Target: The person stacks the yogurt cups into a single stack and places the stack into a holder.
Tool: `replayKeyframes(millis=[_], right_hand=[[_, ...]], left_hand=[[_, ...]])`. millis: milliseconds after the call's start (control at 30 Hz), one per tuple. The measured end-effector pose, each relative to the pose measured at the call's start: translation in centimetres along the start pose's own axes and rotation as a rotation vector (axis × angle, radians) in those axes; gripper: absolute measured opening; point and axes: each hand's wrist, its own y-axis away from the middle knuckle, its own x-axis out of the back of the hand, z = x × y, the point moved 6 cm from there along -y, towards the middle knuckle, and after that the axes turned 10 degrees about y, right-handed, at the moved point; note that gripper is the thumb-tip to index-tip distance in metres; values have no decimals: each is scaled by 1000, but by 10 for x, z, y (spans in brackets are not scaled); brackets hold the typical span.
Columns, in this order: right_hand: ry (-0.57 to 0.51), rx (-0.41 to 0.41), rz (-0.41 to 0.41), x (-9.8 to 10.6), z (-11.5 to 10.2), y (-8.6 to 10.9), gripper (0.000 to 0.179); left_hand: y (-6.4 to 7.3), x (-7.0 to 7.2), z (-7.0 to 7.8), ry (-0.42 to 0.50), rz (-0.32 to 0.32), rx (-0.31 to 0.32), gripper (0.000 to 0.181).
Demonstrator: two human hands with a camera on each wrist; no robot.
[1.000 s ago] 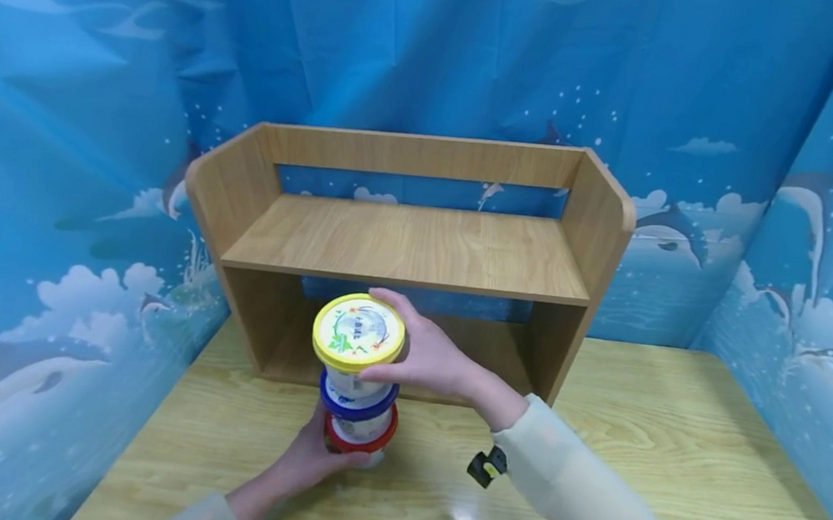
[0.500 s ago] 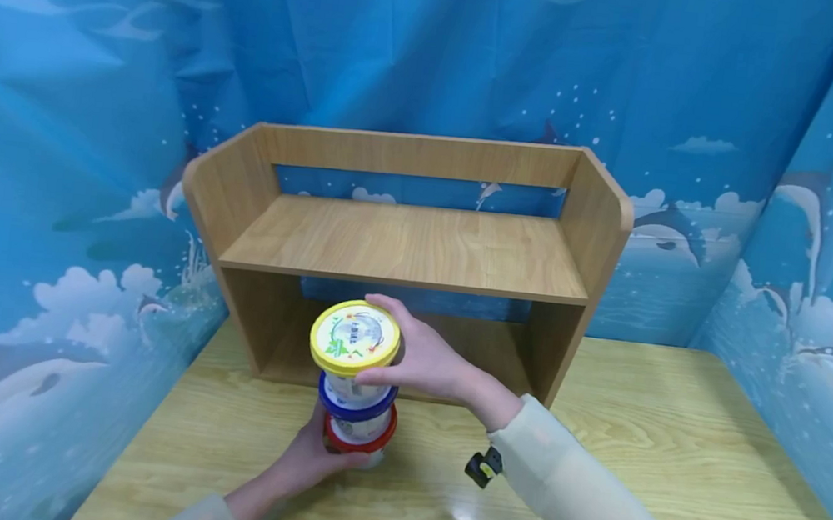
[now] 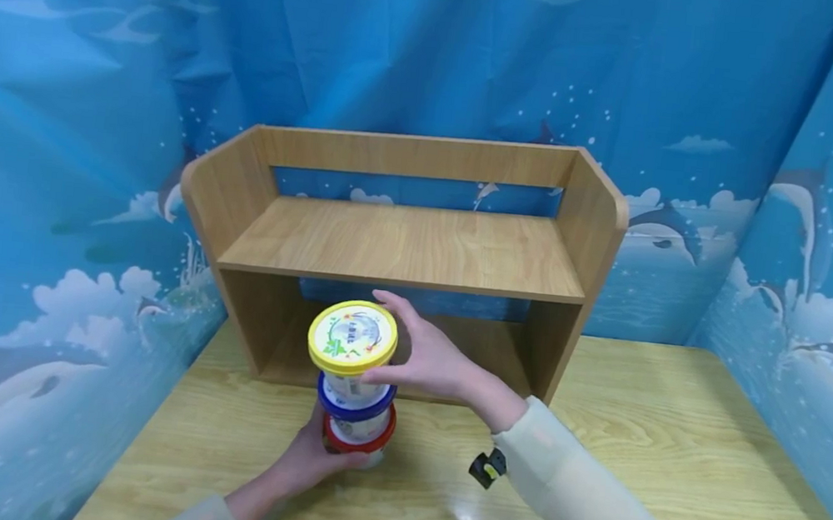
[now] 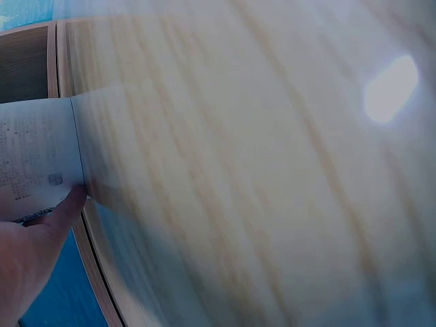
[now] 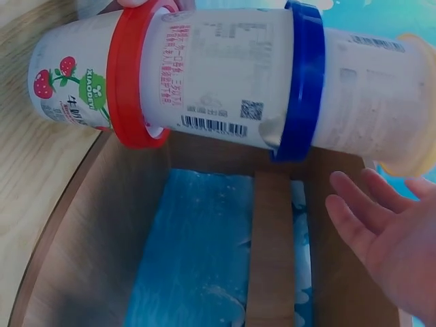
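In the head view, three white paper tubs stand stacked in front of the shelf: a yellow-lidded tub [image 3: 352,337] on top, a blue-lidded tub [image 3: 355,401] in the middle and a red-lidded tub [image 3: 359,433] at the bottom. My left hand [image 3: 307,455] holds the bottom tub, thumb across its near side; its far fingers are hidden. The left wrist view shows its thumb [image 4: 58,218] against the printed wall. Beside the top tub, my right hand [image 3: 425,357] is spread in a loose arc, with a gap along the lid's right side.
A wooden two-tier shelf [image 3: 418,248] stands on the wood-grain table [image 3: 632,448] behind the stack. Blue sea-print cloth [image 3: 436,53] hangs around the back and sides. A small black device [image 3: 488,468] is worn by the right cuff.
My right hand has eased slightly off the yellow lid, and a gap now shows between them. The left hand and the lower tubs stay put.
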Motion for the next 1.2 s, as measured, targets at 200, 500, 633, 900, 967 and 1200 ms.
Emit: replayKeyframes(millis=[200,500,633,900,967,1200], right_hand=[[-36,49,79,17,2,12,94],[-52,54,190,48,11,37,91],[-8,115,270,68,9,46,91],[77,281,512,111,6,70,87],[101,314,580,121,5,77,86],[210,382,835,156,2,100,85]], left_hand=[[-1,1,-2,-31,20,13,112],[1,0,-2,-37,38,13,110],[1,0,-4,-62,51,6,110],[1,0,-3,-66,51,-22,111],[2,0,-4,-70,51,-20,111],[1,0,-5,-63,46,-7,116]])
